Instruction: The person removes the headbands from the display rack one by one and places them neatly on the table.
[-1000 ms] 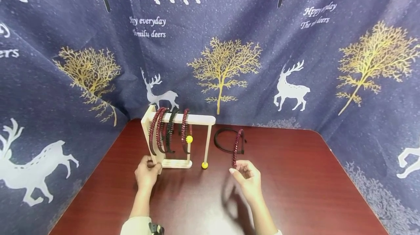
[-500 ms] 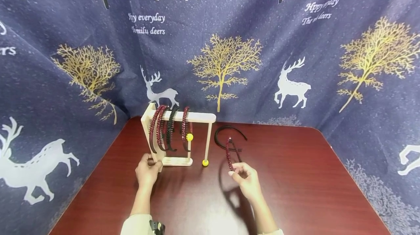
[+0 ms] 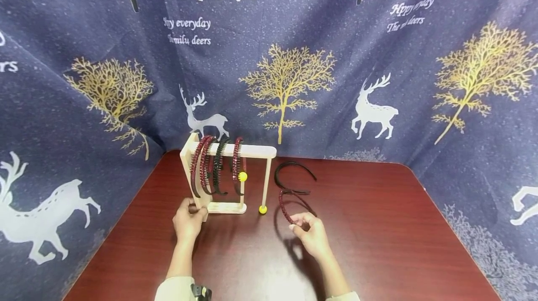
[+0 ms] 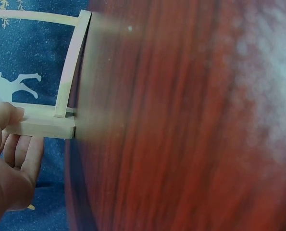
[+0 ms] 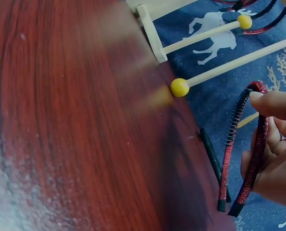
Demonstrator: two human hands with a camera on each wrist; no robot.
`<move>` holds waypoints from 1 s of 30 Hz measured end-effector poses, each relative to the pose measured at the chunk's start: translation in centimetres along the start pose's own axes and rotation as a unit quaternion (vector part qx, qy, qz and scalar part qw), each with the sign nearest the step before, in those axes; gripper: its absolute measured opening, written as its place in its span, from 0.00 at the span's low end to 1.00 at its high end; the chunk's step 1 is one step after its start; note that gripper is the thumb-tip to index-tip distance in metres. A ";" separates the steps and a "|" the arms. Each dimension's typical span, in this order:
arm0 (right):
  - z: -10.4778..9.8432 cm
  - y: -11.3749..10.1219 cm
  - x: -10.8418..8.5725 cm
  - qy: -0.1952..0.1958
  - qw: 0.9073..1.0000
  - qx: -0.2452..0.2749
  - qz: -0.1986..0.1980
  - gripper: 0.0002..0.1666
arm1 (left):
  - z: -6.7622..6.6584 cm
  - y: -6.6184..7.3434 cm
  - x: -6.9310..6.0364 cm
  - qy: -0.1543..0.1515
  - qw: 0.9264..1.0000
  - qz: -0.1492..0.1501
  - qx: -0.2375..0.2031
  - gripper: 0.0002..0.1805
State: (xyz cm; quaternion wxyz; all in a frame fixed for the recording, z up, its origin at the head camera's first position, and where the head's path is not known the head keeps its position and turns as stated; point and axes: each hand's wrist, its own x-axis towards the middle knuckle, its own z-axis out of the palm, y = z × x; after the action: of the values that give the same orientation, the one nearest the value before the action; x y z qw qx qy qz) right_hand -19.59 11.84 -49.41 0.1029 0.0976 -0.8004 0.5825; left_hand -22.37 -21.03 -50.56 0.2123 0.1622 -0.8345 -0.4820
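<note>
A pale wooden rack (image 3: 252,151) stands at the left of the table, with several red and black toothed headbands (image 3: 217,170) hung over its top bar. My left hand (image 3: 187,220) grips the lower end of the rack's upright board, thumb on one side and fingers on the other in the left wrist view. Right of the rack, my right hand (image 3: 310,235) pinches a dark red toothed headband (image 5: 251,178) between thumb and fingers, above the table. Just behind that headband, a black headband (image 3: 290,164) lies on the table.
A rod with a yellow ball (image 3: 262,210) hangs from the rack's free end, and a shorter rod with another yellow ball (image 3: 242,176) rises from its base. The red-brown table (image 3: 378,226) meets a blue patterned cloth (image 3: 319,119) at the back and sides.
The headband in my right hand has tipped from upright to a flatter lie and come down a little, the hand shifting slightly left. My left hand keeps its hold on the rack.
</note>
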 end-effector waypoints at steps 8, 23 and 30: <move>0.3 1.9 0.6 -0.061 0.996 -0.063 -0.029 0.10 | -0.1 0.0 -0.2 0.007 1.000 -0.003 0.008 0.13; 0.3 3.3 1.7 -0.155 0.983 -0.099 0.011 0.10 | 0.0 0.1 0.0 0.004 1.000 0.004 0.007 0.13; 0.5 3.2 1.7 -0.170 0.975 -0.145 0.003 0.10 | 0.0 0.0 0.0 0.004 1.000 0.010 0.007 0.13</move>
State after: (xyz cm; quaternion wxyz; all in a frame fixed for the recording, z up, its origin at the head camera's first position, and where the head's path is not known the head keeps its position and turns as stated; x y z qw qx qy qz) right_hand -22.15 12.31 -52.00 -0.0230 0.1769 -0.8825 0.4351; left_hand -22.41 -21.00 -50.56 0.2191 0.1574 -0.8387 -0.4730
